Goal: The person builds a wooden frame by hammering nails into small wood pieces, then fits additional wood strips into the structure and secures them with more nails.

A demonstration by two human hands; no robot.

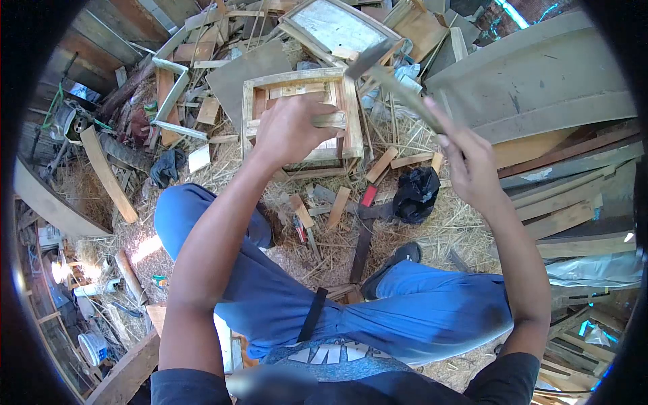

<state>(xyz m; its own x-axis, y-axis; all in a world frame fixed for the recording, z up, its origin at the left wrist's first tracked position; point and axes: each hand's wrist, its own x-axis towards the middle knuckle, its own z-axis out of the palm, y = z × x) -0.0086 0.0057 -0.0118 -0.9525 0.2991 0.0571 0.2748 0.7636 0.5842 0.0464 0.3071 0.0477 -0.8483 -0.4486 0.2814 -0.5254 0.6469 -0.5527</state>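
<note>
My right hand [466, 158] is closed round the wooden handle of a hammer [405, 91], raised to the right of a wooden frame; its metal head is blurred. The wooden frame [253, 98], a box-like piece of pale wood, lies on the straw-covered ground. Over it, my left hand [290, 131] has its fingers closed on a short wooden piece [329, 121] that spans the frame. A thin dark strip stands below my left fingertips, but whether they touch it is unclear.
Wood offcuts [339, 206], a red object [368, 196] and a black plastic bag [415, 194] lie before my knees. Large curved panels [540, 81] and stacked boards stand at the right. A framed pane [334, 27] lies behind; scrap wood is piled at the left.
</note>
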